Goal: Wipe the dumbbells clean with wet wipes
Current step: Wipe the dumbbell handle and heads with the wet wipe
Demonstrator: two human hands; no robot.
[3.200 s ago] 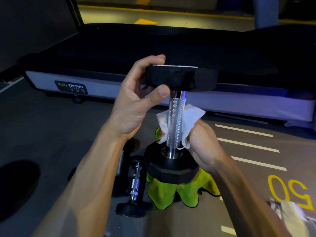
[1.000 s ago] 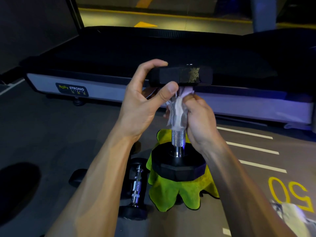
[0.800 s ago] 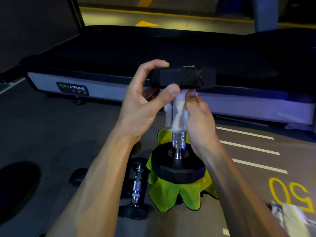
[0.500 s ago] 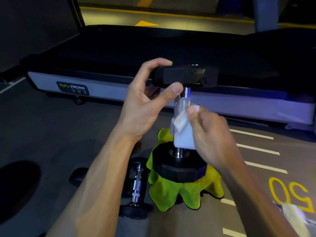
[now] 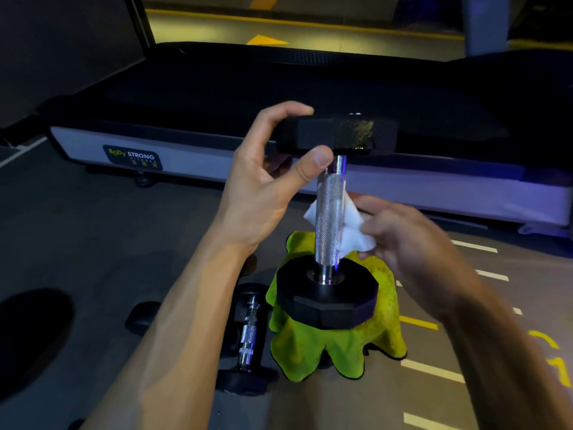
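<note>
Nearest to us, on the floor at lower left, a second dumbbell (image 5: 248,336) lies on its side beside a green cloth (image 5: 325,346). On that cloth we have stood the dumbbell (image 5: 330,212) on end, its lower head resting on the fabric. Our right hand (image 5: 412,246) pinches a wet wipe (image 5: 352,231) against the far side of the ridged metal handle. Above it, our left hand (image 5: 263,187) steadies the top head, fingers curled over its edge and thumb pressed underneath. Beyond stands a treadmill (image 5: 310,97).

We judge the chief risk to be a topple: the weight balances upright on soft, bunched cloth, and a hard sideways rub, or a loosened left hand, could tip it onto the other dumbbell. A damp handle could also slip.

Our right hand is blurred, so its fingers are hard to separate, and the wipe's back part is hidden behind the handle. What props the cloth up we cannot tell.
</note>
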